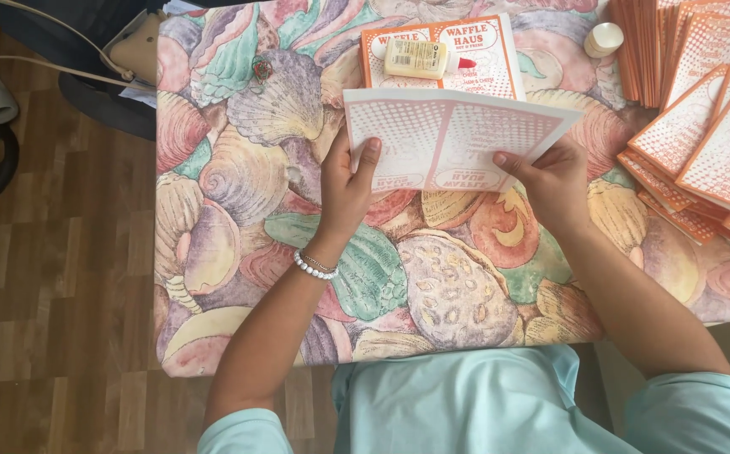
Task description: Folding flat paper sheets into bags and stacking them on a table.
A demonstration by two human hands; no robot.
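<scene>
I hold a folded sheet of white card printed with orange dots (453,134) above the table, one hand at each lower corner. My left hand (344,189) pinches its left edge with the thumb on top. My right hand (550,181) grips its right lower edge the same way. A beaded bracelet is on my left wrist. Behind the sheet another printed orange card (487,63) lies flat, with a small pale yellow glue bottle (420,57) on it.
The table wears a cloth with a seashell pattern (298,252). Stacks of several orange printed cards (706,126) spread along the right side. A small white cap or pot (605,38) sits at the back. Wooden floor and a chair base lie to the left.
</scene>
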